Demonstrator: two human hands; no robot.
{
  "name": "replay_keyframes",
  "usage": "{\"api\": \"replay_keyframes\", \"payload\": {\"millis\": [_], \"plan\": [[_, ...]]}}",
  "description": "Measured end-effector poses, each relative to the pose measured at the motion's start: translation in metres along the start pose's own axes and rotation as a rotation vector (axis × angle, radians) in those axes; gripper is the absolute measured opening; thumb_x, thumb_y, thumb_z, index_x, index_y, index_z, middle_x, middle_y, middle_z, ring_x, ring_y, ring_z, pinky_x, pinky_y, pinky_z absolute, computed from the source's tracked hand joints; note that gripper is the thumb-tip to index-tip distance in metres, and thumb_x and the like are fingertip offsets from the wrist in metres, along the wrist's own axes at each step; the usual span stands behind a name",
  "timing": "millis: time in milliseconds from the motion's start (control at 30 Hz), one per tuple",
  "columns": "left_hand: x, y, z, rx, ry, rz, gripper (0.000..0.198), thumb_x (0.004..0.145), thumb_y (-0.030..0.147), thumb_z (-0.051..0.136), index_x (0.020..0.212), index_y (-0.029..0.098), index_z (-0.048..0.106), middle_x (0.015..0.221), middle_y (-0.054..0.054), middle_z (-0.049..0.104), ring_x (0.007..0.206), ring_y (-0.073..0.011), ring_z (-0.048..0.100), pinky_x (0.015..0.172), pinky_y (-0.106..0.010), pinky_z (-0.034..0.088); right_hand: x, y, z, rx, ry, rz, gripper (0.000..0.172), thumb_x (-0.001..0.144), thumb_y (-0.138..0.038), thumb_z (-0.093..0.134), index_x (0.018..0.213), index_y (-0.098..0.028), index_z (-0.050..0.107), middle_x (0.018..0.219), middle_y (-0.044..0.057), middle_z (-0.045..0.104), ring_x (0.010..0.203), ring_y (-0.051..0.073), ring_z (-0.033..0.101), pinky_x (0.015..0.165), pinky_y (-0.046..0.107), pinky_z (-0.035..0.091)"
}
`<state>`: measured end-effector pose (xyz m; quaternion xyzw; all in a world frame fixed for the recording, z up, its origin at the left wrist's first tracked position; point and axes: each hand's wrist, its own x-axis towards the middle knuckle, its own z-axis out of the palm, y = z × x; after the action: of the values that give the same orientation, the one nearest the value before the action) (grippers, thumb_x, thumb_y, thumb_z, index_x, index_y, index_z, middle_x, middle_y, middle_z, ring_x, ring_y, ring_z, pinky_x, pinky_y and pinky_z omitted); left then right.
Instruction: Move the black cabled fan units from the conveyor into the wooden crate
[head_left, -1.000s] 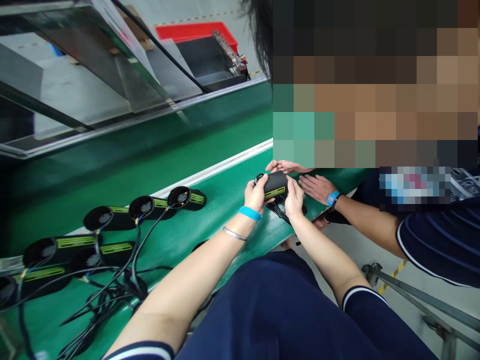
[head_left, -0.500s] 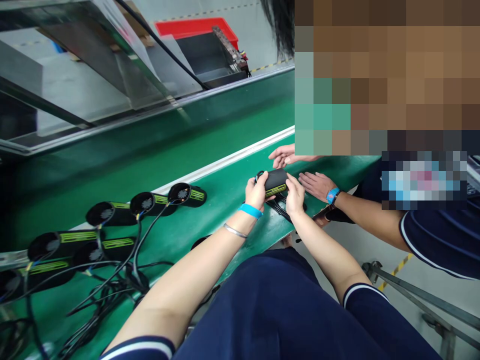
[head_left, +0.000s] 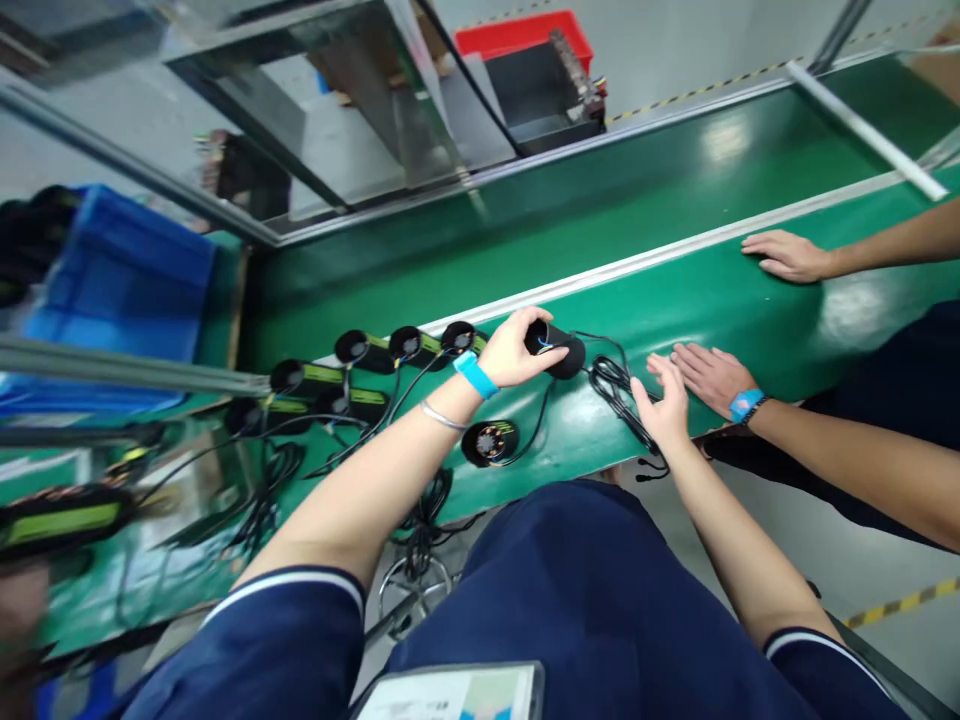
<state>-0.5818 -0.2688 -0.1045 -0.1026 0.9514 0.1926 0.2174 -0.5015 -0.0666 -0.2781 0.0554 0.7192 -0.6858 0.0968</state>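
Observation:
My left hand (head_left: 517, 348) grips a black cylindrical fan unit (head_left: 570, 357) on the green bench, thumb and fingers around its open end. Wires show inside that end. A black cable runs from the unit to a tied cable coil (head_left: 616, 388) on its right. My right hand (head_left: 666, 408) is beside the coil, fingers apart, with nothing in it. Nearer my body, a second fan unit (head_left: 491, 442) rests with its fan facing up toward me. Several more fan units (head_left: 365, 350) with yellow-green labels and trailing cables lie to the left.
A co-worker's hands lie on the bench (head_left: 675, 320) at right, one hand (head_left: 716, 380) close to my right hand and the other hand (head_left: 787, 256) farther back. A blue crate (head_left: 142, 290) stands left. A red bin (head_left: 525, 35) is beyond the bench; a white bar (head_left: 870, 130) crosses the back right.
The fan unit, held in both hands before, is now in my left hand only and its open end has turned toward me. My right hand has let go. The co-worker's far hand has moved away rightward.

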Motion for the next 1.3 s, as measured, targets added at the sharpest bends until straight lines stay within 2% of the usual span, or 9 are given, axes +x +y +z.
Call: {"api": "replay_keyframes", "payload": {"millis": [67, 167, 333, 500, 667, 767, 933, 1100, 1300], "plan": [[-0.011, -0.023, -0.022, 0.297, -0.088, 0.058, 0.056, 0.066, 0.041, 0.073, 0.114, 0.017, 0.057, 0.111, -0.01, 0.057, 0.105, -0.0279, 0.055, 0.097, -0.042, 0.044, -0.009, 0.009, 0.0, -0.169, -0.088, -0.084, 0.046, 0.085, -0.041, 0.056, 0.122, -0.013, 0.055, 0.131, 0.019, 0.052, 0.124, 0.028, 0.05, 0.103, 0.045, 0.042], [-0.03, -0.053, -0.031, 0.584, -0.179, -0.025, 0.058, 0.069, 0.043, 0.069, 0.118, 0.017, 0.055, 0.115, -0.013, 0.054, 0.109, -0.0325, 0.052, 0.094, -0.045, 0.046, -0.021, 0.018, 0.007, -0.385, -0.22, -0.109, 0.056, 0.083, -0.043, 0.059, 0.129, -0.013, 0.048, 0.14, 0.022, 0.043, 0.132, 0.032, 0.04, 0.104, 0.05, 0.038], [-0.054, -0.08, -0.011, 0.71, -0.16, -0.17, 0.058, 0.076, 0.048, 0.064, 0.123, 0.017, 0.052, 0.118, -0.014, 0.052, 0.109, -0.0323, 0.053, 0.088, -0.042, 0.049, -0.027, 0.029, 0.021, -0.654, -0.352, -0.072, 0.069, 0.077, -0.049, 0.066, 0.131, -0.011, 0.044, 0.146, 0.025, 0.035, 0.133, 0.036, 0.036, 0.106, 0.052, 0.03], [-0.061, -0.093, 0.003, 0.693, -0.119, -0.253, 0.058, 0.078, 0.052, 0.061, 0.123, 0.017, 0.051, 0.118, -0.015, 0.053, 0.109, -0.0327, 0.054, 0.088, -0.042, 0.049, -0.023, 0.031, 0.023, -0.774, -0.435, -0.05, 0.072, 0.078, -0.047, 0.066, 0.135, -0.01, 0.04, 0.138, 0.023, 0.047, 0.123, 0.034, 0.045, 0.105, 0.051, 0.028], [-0.062, -0.099, -0.002, 0.592, -0.097, -0.286, 0.068, 0.073, 0.047, 0.067, 0.129, 0.016, 0.046, 0.12, -0.016, 0.052, 0.113, -0.0332, 0.053, 0.093, -0.043, 0.048, -0.014, 0.024, 0.02, -0.848, -0.541, -0.012, 0.071, 0.084, -0.036, 0.059, 0.145, -0.012, 0.031, 0.118, 0.018, 0.057, 0.107, 0.032, 0.053, 0.086, 0.041, 0.042], [-0.071, -0.1, -0.007, 0.499, 0.006, -0.177, 0.078, 0.068, 0.046, 0.071, 0.132, 0.013, 0.04, 0.128, -0.018, 0.047, 0.121, -0.0326, 0.048, 0.102, -0.045, 0.044, -0.012, 0.025, 0.018, -0.807, -0.538, -0.011, 0.069, 0.084, -0.033, 0.057, 0.145, -0.013, 0.032, 0.118, 0.016, 0.056, 0.106, 0.03, 0.054, 0.079, 0.036, 0.045], [-0.09, -0.107, -0.013, 0.478, 0.005, -0.001, 0.027, 0.081, 0.038, 0.06, 0.098, 0.017, 0.057, 0.139, -0.016, 0.042, 0.131, -0.0304, 0.039, 0.109, -0.046, 0.037, -0.013, 0.033, 0.016, -0.758, -0.503, -0.054, 0.06, 0.084, -0.035, 0.056, 0.138, -0.016, 0.039, 0.117, 0.013, 0.056, 0.107, 0.028, 0.054, 0.078, 0.035, 0.047], [-0.091, -0.106, -0.011, 0.539, 0.002, -0.12, 0.029, 0.081, 0.045, 0.063, 0.074, 0.017, 0.063, 0.135, -0.014, 0.046, 0.123, -0.0331, 0.043, 0.104, -0.05, 0.041, -0.012, 0.036, 0.016, -0.759, -0.511, -0.069, 0.059, 0.084, -0.036, 0.053, 0.138, -0.016, 0.04, 0.115, 0.013, 0.056, 0.105, 0.028, 0.054, 0.075, 0.035, 0.047], [-0.116, -0.089, -0.012, 0.526, 0.022, -0.079, 0.034, 0.085, 0.041, 0.054, 0.107, 0.017, 0.063, 0.134, -0.016, 0.048, 0.126, -0.0306, 0.043, 0.105, -0.05, 0.039, -0.014, 0.041, 0.017, -0.73, -0.511, -0.073, 0.061, 0.085, -0.037, 0.052, 0.14, -0.017, 0.039, 0.115, 0.013, 0.056, 0.104, 0.028, 0.054, 0.074, 0.035, 0.048]]}}
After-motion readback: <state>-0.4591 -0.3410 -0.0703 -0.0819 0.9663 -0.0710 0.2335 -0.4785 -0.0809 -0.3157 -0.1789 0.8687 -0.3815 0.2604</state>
